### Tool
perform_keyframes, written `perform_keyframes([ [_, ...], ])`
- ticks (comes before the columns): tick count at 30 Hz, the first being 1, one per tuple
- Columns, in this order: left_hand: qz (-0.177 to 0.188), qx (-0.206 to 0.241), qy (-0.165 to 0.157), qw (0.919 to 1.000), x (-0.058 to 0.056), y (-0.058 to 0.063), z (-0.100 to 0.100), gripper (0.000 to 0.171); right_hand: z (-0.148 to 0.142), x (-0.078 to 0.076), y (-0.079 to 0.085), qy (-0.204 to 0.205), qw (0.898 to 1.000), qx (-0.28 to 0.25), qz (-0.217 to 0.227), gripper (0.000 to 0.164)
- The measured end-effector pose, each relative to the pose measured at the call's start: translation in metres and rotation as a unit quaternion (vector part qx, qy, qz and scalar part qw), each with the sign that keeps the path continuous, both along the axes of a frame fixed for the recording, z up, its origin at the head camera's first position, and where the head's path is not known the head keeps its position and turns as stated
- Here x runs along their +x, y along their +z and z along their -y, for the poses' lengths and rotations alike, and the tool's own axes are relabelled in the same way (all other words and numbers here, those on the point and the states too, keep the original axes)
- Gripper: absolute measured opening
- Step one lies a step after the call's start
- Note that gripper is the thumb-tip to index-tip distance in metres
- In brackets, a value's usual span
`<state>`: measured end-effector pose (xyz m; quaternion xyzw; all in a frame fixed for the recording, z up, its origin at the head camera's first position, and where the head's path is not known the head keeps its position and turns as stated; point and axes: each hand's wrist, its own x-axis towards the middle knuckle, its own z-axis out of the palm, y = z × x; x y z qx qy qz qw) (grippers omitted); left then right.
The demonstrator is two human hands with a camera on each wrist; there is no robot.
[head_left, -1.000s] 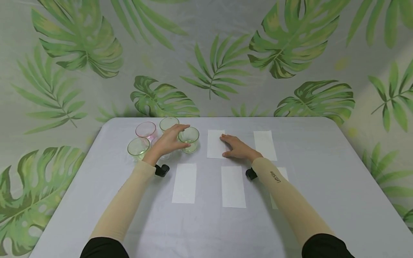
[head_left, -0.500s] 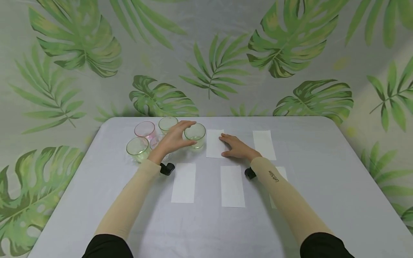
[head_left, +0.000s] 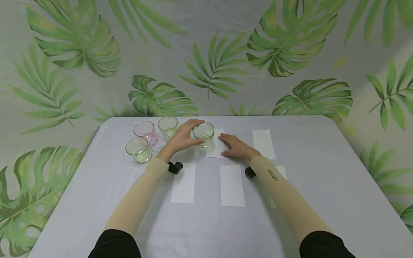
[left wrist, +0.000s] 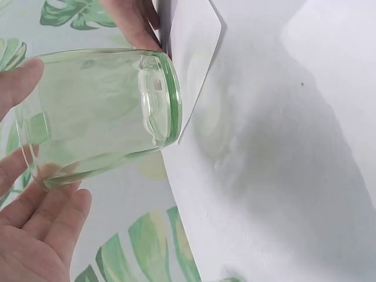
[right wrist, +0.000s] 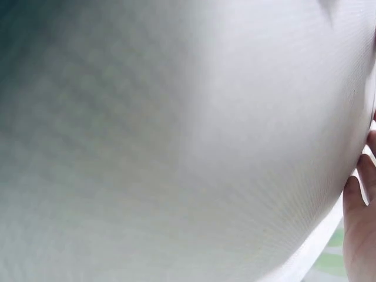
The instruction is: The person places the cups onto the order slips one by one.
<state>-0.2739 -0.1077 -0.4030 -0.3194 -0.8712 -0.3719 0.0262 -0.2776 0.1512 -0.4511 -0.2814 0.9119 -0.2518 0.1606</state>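
Note:
My left hand (head_left: 184,139) grips a green-tinted glass tumbler (head_left: 204,138) by its upper part, thumb on one side and fingers on the other. In the left wrist view the tumbler (left wrist: 97,111) is upright relative to the table, its thick base close over the tabletop. It overlaps the left part of a white paper card (head_left: 213,154) in the head view. My right hand (head_left: 238,147) rests at that card's right edge with fingers spread, holding nothing. Only some of its fingers (right wrist: 354,197) show in the right wrist view.
Several tumblers stand at the back left: a pink one (head_left: 144,129), two green ones, such as the front green tumbler (head_left: 138,150), and a clear one (head_left: 158,143). More white cards lie around, including a front middle card (head_left: 232,186) and a back right card (head_left: 264,144).
My left hand has carried the green tumbler rightward, away from the other tumblers and over the edge of the white card. My right hand has stayed in place.

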Motion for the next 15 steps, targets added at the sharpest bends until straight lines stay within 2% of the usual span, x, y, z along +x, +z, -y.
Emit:
perform_keyframes([
  [15, 0.027, 0.033, -0.013, 0.9990, -0.005, -0.012, -0.018, 0.069, -0.002, -0.003, -0.002, -0.008, 1.000, -0.008, 0.013, 0.074],
])
